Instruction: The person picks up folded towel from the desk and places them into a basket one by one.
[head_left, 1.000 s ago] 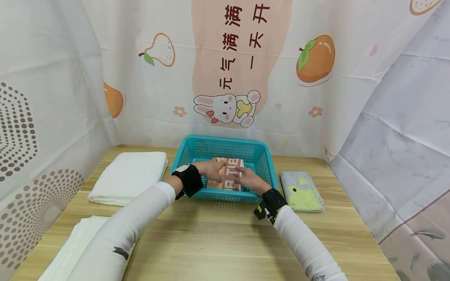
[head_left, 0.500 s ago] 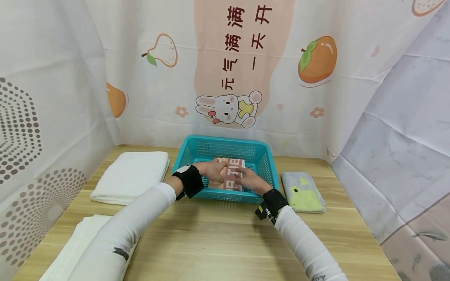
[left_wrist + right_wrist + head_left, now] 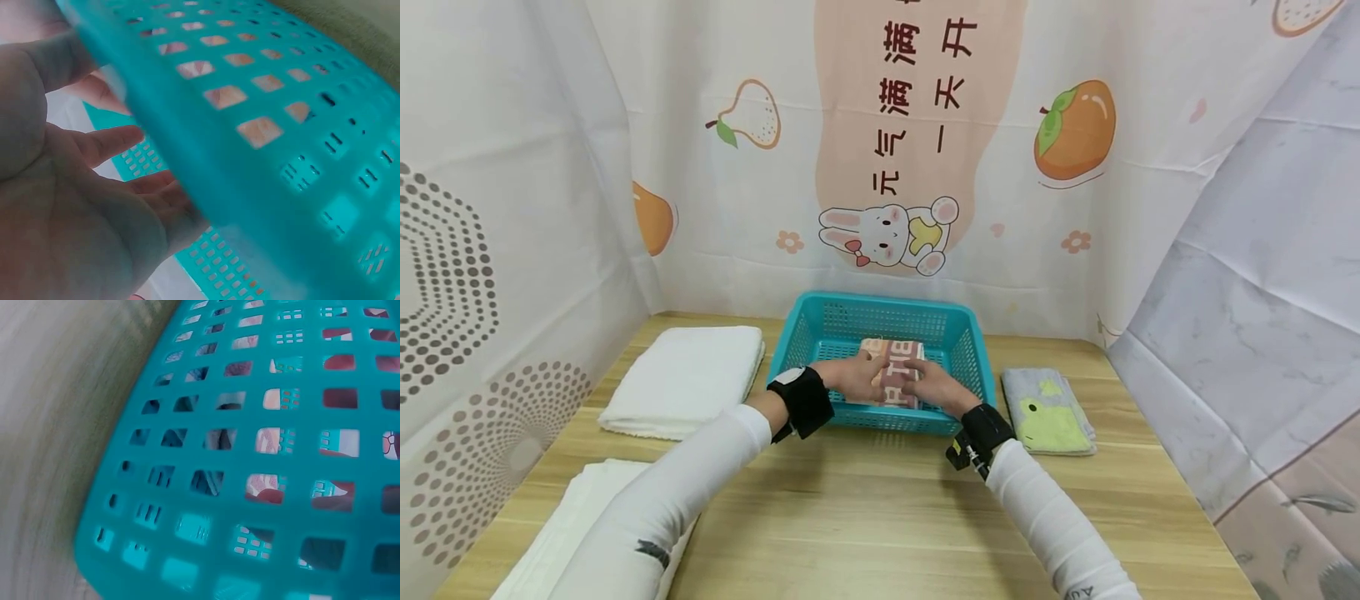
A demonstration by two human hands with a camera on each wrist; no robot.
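Nearest to me, a folded white cloth lies on the wooden table, partly hidden by my left sleeve. Farther stands the blue basket, straight in front, I suppose so that both arms can reach equally. Inside it is the folded lettered towel. My right hand and left hand are at its two sides, fingers partly bent, probably to keep it even; whether they pinch or only touch it, I cannot tell. A thick white towel and a frog towel lie outside, perhaps kept apart. Behind hangs a printed curtain.
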